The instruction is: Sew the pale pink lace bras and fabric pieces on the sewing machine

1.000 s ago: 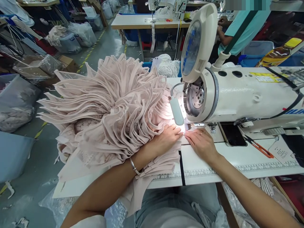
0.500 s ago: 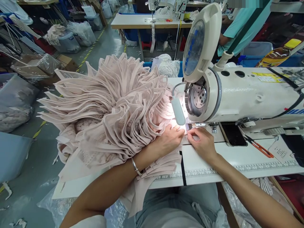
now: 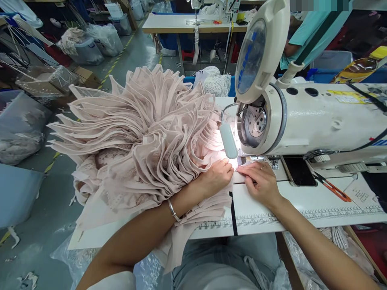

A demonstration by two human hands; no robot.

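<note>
A large heap of pale pink garment pieces [image 3: 145, 133], with lace parts and stacked edges, lies left of the sewing machine [image 3: 314, 117]. Under the machine's head, my left hand [image 3: 217, 177] is closed with its fingers curled on the pale pink fabric at the heap's right edge. My right hand [image 3: 262, 183] is just right of it, thumb and fingers pinched together close to the presser foot area. Glare from the small lamp [image 3: 229, 140] washes out that spot, so what the right fingertips pinch cannot be made out. The needle is hidden too.
A phone [image 3: 300, 170], orange-handled thread snips [image 3: 334, 187] and a paper tag [image 3: 361, 191] lie right of my hands. A ruler strip [image 3: 302, 213] runs along the table's front. Beyond the machine are a bottle [image 3: 359, 68] and a person's turquoise sleeve [image 3: 305, 34].
My right hand has turned, its fingers now lying flatter and closer together. My left hand has barely moved, and the view has shifted slightly.
</note>
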